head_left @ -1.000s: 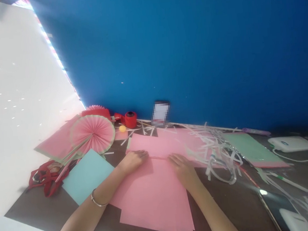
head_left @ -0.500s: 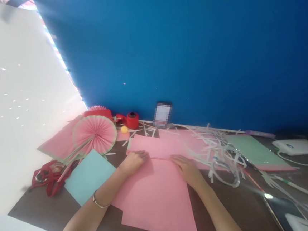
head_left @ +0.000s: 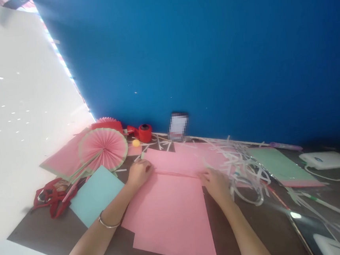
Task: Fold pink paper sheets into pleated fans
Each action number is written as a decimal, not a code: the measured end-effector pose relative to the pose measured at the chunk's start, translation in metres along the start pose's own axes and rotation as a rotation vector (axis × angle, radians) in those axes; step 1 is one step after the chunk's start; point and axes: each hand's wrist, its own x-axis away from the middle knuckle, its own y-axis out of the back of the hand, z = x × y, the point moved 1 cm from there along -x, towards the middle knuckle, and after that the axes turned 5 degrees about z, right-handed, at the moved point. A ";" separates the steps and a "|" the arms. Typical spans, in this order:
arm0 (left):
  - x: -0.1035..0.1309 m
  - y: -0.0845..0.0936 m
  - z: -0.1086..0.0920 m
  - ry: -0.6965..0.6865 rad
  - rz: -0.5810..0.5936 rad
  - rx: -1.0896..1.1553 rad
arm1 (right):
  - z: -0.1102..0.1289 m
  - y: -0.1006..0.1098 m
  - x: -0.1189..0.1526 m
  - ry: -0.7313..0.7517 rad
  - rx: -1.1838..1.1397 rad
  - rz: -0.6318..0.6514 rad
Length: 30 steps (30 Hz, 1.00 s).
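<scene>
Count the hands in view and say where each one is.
2: the left hand is at the left end of the fold across the pink paper, and the right hand is at its right end. Both show plainly.

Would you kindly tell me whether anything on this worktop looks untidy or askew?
Yes: white strips lie tangled across the pink sheet at the back, looking strewn rather than gathered. The front pink sheets also look askew, their near corners jutting out unevenly.
</scene>
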 end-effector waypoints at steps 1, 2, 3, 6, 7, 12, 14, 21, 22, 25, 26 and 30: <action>-0.001 0.003 0.004 0.022 -0.017 -0.038 | -0.001 -0.001 0.000 -0.010 -0.003 0.001; -0.001 0.005 0.007 0.039 -0.017 -0.062 | -0.001 -0.001 -0.001 -0.020 -0.004 -0.001; -0.002 0.008 0.010 0.050 -0.003 -0.074 | -0.002 -0.001 -0.001 -0.031 -0.002 -0.002; -0.003 0.013 0.015 0.061 0.065 -0.084 | -0.002 -0.002 -0.001 -0.071 0.025 0.002; -0.003 0.014 0.017 0.055 0.077 -0.096 | -0.002 -0.001 -0.001 -0.089 0.041 0.003; -0.005 0.018 0.029 0.001 0.110 -0.107 | 0.000 0.000 0.000 -0.140 0.073 0.008; -0.007 0.019 0.035 -0.038 0.138 -0.055 | 0.001 0.000 0.000 -0.139 0.066 0.015; -0.011 0.021 0.049 -0.131 0.193 0.118 | 0.000 -0.004 0.000 -0.117 0.049 -0.003; -0.011 0.021 0.049 -0.129 0.196 0.126 | -0.001 -0.005 0.000 -0.113 0.043 -0.005; -0.012 0.021 0.048 -0.122 0.200 0.141 | -0.002 -0.006 -0.001 -0.104 0.040 0.003; -0.012 0.022 0.047 -0.119 0.201 0.144 | -0.002 -0.007 -0.001 -0.099 0.037 0.005; -0.013 0.025 0.046 -0.060 0.200 0.117 | -0.004 -0.005 -0.001 -0.089 0.021 -0.009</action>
